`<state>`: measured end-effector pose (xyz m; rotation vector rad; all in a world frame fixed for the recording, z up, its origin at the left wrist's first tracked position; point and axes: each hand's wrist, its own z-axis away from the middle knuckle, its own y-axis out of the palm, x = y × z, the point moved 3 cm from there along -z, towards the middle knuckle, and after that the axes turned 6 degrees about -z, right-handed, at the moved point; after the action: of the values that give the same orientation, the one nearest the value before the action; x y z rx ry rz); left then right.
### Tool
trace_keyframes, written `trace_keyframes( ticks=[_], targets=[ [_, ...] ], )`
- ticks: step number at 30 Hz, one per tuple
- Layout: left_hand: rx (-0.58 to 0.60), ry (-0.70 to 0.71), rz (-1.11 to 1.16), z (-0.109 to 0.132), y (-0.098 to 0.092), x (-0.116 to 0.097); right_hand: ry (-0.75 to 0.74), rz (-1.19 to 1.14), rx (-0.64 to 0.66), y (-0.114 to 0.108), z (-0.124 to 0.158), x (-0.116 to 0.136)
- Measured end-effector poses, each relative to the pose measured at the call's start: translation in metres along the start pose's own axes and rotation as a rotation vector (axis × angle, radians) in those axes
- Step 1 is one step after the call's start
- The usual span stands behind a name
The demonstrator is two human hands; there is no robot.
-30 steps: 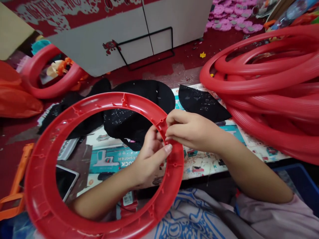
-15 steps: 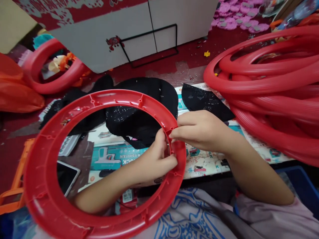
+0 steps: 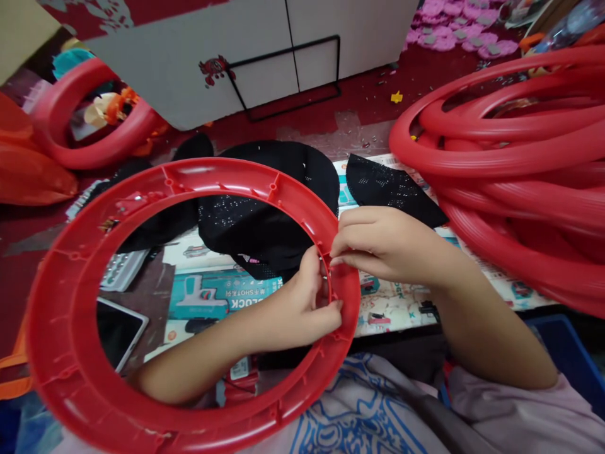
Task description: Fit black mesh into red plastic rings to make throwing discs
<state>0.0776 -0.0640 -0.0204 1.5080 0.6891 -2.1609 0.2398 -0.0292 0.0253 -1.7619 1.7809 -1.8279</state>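
Note:
A large red plastic ring (image 3: pixel 63 309), hollow side up with small ribs and screw posts, is held tilted above my lap. My left hand (image 3: pixel 309 309) reaches through the ring's opening and grips its right inner edge between thumb and fingers. My right hand (image 3: pixel 373 243) is at the same stretch of the ring, fingertips pinched together inside the channel; whatever they pinch is too small or hidden to make out. At the ring's upper left, a small red part (image 3: pixel 132 202) and some tiny metallic pieces (image 3: pixel 109 224) lie in the channel.
Black perforated fabric (image 3: pixel 265 233) lies on printed cardboard (image 3: pixel 387 302) behind the ring. Several red rings (image 3: pixel 477 157) are stacked at right. A phone-like device (image 3: pixel 121 331) lies at left, below a calculator (image 3: pixel 123 270). A white box (image 3: pixel 246 69) stands at the back, pink pieces (image 3: pixel 463 25) beyond.
The ring has shifted slightly left in view. My right fingertips have moved slightly down along the ring's channel. My left hand keeps its grip.

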Motion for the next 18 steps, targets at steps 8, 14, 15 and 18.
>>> trace_keyframes(
  ticks=[8,14,15,18],
  targets=[
    [0.008,0.002,-0.072,-0.0004,0.0002,0.0008,0.019,0.007,-0.002,0.0018,0.0021,0.0000],
    [0.000,0.064,0.184,-0.0027,0.0047,-0.0022,0.004,-0.028,-0.028,-0.0010,0.0011,0.0006],
    [-0.005,0.089,0.239,-0.0032,0.0057,-0.0033,0.011,-0.039,-0.024,-0.0011,0.0006,0.0004],
    [-0.040,0.133,0.367,-0.0049,0.0086,-0.0038,0.049,-0.056,0.019,0.0008,-0.0015,-0.0004]
  ],
)
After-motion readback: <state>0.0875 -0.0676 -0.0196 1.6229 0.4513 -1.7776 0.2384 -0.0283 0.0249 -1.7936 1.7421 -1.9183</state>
